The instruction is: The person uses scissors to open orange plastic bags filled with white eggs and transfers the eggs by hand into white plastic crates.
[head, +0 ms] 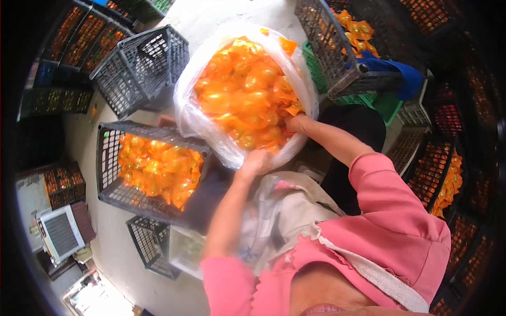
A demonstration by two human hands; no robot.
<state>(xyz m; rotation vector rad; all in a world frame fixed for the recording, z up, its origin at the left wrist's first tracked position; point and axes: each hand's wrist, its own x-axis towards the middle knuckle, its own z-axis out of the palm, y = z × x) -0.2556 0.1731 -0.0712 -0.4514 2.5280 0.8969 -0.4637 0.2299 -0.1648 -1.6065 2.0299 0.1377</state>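
A large clear plastic bag [185, 100] stands before me, filled with round fruits in orange wrappers [241, 91]. My left hand [256, 162] is curled at the bag's near rim, its fingertips blurred and partly hidden. Inside the right edge of the bag, my right hand [295, 123] reaches among the wrapped fruits. Its fingers are mostly covered, and a small red thing [289, 132] shows just below them; I cannot tell what it is. To the left, a black plastic crate [152, 128] lies tilted towards me with more orange-wrapped fruits [160, 168] in it.
Black mesh crates [136, 71] stand at the upper left. Another dark crate [348, 85] at the upper right holds wrapped fruits, with a blue cloth [409, 79] over its edge. Filled crates [429, 173] line the right side. A smaller black crate [148, 245] stands at the lower left.
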